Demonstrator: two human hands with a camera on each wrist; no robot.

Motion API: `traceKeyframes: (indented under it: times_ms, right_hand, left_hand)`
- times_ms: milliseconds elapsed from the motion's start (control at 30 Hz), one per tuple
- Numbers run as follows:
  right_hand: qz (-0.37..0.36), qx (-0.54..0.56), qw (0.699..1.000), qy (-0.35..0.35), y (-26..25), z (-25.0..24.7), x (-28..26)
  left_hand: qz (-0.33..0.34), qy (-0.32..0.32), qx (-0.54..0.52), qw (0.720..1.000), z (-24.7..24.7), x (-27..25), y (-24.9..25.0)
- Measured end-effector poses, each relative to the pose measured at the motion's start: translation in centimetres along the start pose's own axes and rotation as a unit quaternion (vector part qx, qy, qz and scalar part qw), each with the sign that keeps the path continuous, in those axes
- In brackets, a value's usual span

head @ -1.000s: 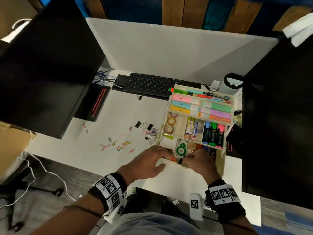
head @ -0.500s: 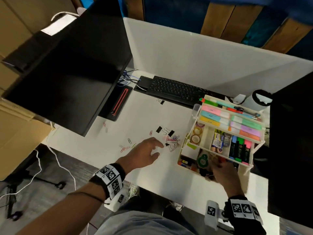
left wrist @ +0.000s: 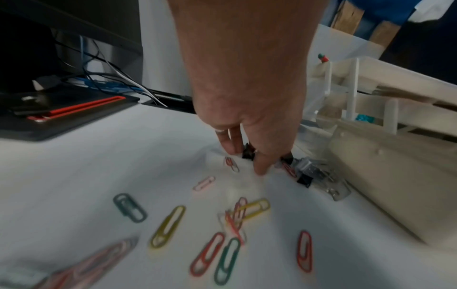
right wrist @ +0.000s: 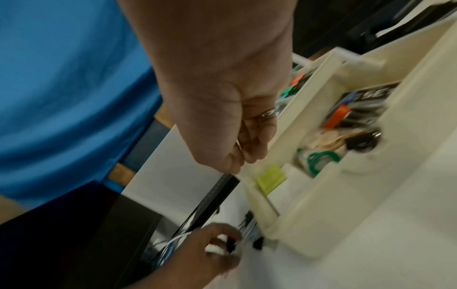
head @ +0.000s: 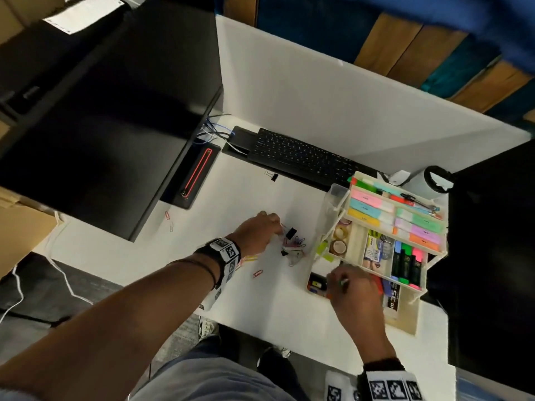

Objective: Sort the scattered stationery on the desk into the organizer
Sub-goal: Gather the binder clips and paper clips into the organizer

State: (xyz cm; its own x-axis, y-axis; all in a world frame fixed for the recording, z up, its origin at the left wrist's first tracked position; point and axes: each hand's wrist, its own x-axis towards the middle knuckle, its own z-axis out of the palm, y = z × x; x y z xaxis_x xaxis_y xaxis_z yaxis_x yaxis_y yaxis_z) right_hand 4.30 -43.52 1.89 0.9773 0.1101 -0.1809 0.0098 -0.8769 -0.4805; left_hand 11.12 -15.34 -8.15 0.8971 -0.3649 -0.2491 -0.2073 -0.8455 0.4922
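Observation:
A cream tiered organizer [head: 405, 319] stands at the desk's right, filled with sticky notes, highlighters and tape rolls. Left of it lies a heap of black and clear binder clips [head: 295, 251] mixed with coloured paper clips [left wrist: 168, 226]. My left hand [head: 276, 227] reaches down onto this heap. Its straight fingers [left wrist: 262, 166] stand either side of a black binder clip [left wrist: 248, 153]. My right hand [head: 343, 280] hovers over the organizer's lowest tray [right wrist: 346, 185], fingers curled and pinching a small thin item [right wrist: 238, 144] that I cannot identify.
A black keyboard [head: 304, 160] lies behind, with a lone binder clip [head: 272, 176] in front of it. The left monitor [head: 101, 111] on its base [head: 197, 175] overhangs the desk. A second dark screen [head: 492, 256] borders the right. Two paper clips [head: 168, 217] lie near the base.
My left hand left the organizer's front and moved left and forward onto the binder clip heap. The right hand stayed at the lowest tray. The head view swung so the organizer sits further right.

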Motion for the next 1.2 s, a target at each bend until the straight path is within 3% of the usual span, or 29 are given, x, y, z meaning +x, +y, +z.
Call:
traceKeyframes:
  times_ms: [233, 400, 533, 767, 900, 1033, 1200]
  right_hand:
    - [-0.127, -0.031, 0.99, -0.049, -6.1, 5.5, 6.1]
    - [-0.039, -0.117, 0.986, -0.112, -6.7, 9.3, 10.8]
    - [-0.03, -0.189, 0.975, -0.113, -5.9, 11.8, 12.2]
    - [-0.016, -0.11, 0.985, -0.13, -6.5, 12.2, 13.1]
    - [-0.009, -0.016, 0.996, -0.088, -7.8, 11.1, 11.9]
    - [0.009, 0.12, 0.991, -0.053, -8.7, 8.8, 8.9]
    - [0.017, 0.2, 0.979, -0.019, -8.6, 6.5, 4.4]
  left_hand:
    - [-0.029, 0.057, -0.113, 0.992, 0.5, -2.2, 0.0]
    - [-0.054, 0.137, -0.198, 0.969, 0.2, -6.4, -1.5]
    - [-0.034, 0.159, -0.243, 0.956, -0.8, -10.5, -2.9]
    - [-0.059, 0.186, -0.282, 0.939, -1.5, -14.4, -4.5]
    - [-0.083, 0.193, -0.313, 0.926, -2.3, -13.3, -4.4]
    - [-0.083, 0.162, -0.314, 0.932, -4.2, -10.0, -3.8]
    - [-0.158, 0.156, -0.181, 0.958, -7.3, -1.6, -4.7]
